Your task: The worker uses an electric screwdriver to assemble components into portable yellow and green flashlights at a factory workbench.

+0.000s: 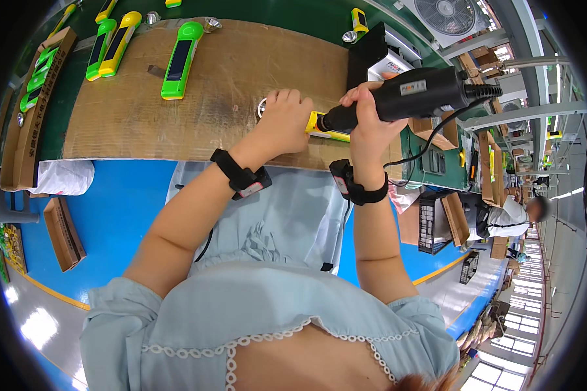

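Note:
A yellow flashlight [338, 135] lies on the cardboard-covered bench in front of me, partly hidden by my hands. My left hand [284, 122] is closed over its head end, and part of a shiny round reflector [262, 107] peeks out beside the knuckles. In my right hand [375, 127] is a black corded electric screwdriver [417, 92], held nearly level with its fingers wrapped round the body. The screwdriver's tip meets the flashlight near my left fingers; the exact contact point and any screw are too small to see.
A green flashlight [181, 62] lies left on the cardboard sheet [120, 127], beside a yellow one [120, 44] and another green one [100, 49]. A long carton [29, 140] holds several more at far left. The cord [430, 140] trails right. A person [509, 218] is far right.

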The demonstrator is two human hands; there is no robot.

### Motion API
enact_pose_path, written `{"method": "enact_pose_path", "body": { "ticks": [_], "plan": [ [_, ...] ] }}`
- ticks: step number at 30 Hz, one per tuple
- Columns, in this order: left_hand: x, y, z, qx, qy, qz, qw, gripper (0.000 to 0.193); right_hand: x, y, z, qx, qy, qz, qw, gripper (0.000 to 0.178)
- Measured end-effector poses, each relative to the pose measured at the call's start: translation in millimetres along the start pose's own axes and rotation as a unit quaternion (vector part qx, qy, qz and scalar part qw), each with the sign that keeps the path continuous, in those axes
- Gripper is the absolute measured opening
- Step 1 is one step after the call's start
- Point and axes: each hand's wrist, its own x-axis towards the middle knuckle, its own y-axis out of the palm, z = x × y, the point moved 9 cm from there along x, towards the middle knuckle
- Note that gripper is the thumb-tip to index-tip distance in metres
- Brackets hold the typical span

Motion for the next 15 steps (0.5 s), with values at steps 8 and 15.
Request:
{"method": "enact_pose_path", "body": {
  "ticks": [8, 15],
  "plan": [
    [-4.7, 4.9, -4.3, -0.009, 0.0, 0.026, 1.0, 0.045, -0.4, -18.6, 7.1, 0.043, 0.013, -0.03, 0.999, 0.041],
    [-3.6, 7.8, -26.5, -0.018, -0.017, 0.025, 0.999, 0.038, 8.6, -50.4, 38.7, 0.023, -0.041, -0.037, 0.998, 0.052]
  ]
}}
